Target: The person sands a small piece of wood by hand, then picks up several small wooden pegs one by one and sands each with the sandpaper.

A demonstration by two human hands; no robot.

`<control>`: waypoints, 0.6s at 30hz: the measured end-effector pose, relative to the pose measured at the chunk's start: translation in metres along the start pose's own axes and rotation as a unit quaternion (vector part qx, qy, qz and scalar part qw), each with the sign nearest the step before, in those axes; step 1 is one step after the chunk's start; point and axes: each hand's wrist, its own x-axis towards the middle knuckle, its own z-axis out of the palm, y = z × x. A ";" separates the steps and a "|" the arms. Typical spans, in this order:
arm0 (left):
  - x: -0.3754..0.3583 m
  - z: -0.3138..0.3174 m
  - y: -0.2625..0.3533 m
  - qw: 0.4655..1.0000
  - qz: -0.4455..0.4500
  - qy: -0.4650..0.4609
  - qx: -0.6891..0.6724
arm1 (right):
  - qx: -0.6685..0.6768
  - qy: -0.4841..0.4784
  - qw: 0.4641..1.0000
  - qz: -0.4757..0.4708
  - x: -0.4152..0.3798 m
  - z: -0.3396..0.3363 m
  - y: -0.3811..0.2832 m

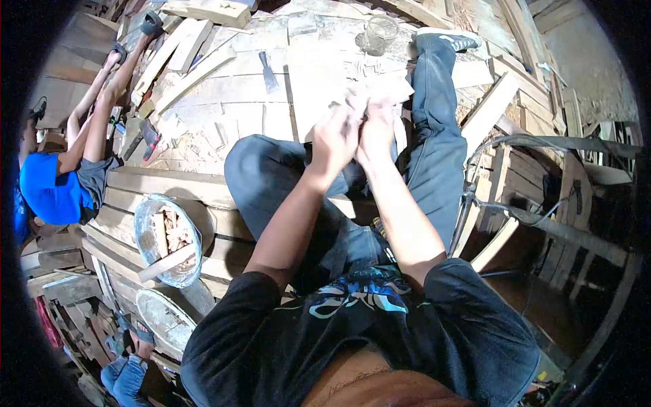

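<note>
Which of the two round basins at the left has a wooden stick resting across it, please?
The upper basin, holding wood pieces, with the stick across its rim; the lower basin has none.

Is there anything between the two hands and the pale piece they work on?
Nothing visible. The left hand and the right hand both already touch the pale piece, close together above the wooden floor. What the piece is made of is not clear.
</note>
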 end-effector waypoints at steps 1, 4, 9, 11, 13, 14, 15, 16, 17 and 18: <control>0.005 -0.002 0.001 0.999 -0.034 0.015 -0.003 | -0.026 -0.003 1.000 -0.004 -0.001 0.003 0.005; 0.009 -0.004 0.003 0.998 -0.066 -0.002 -0.021 | -0.019 0.021 1.000 -0.002 -0.004 0.013 0.001; 0.006 -0.002 0.004 0.998 -0.055 -0.004 -0.009 | -0.017 -0.020 1.000 -0.007 0.001 0.004 -0.002; 0.013 -0.002 -0.006 0.998 -0.061 0.021 0.007 | -0.048 -0.025 0.999 -0.004 -0.006 0.011 -0.002; 0.007 0.000 -0.005 0.999 -0.042 -0.004 -0.008 | -0.006 0.000 1.000 0.000 -0.005 0.010 -0.003; 0.003 0.001 -0.003 0.999 -0.033 -0.013 -0.015 | 0.014 0.010 1.000 0.004 -0.002 0.007 -0.003; -0.002 -0.001 0.004 0.998 -0.040 -0.038 -0.020 | 0.015 0.009 1.000 -0.012 0.001 0.005 -0.006; -0.001 -0.001 0.003 0.998 -0.052 -0.023 -0.018 | 0.004 0.015 1.000 -0.004 0.001 0.005 -0.005; 0.000 0.000 0.002 0.998 -0.065 -0.011 -0.016 | -0.007 0.025 1.000 0.003 -0.001 0.004 -0.003; 0.003 0.002 0.000 0.997 -0.077 0.002 -0.016 | -0.019 0.034 0.999 0.009 -0.004 0.007 -0.003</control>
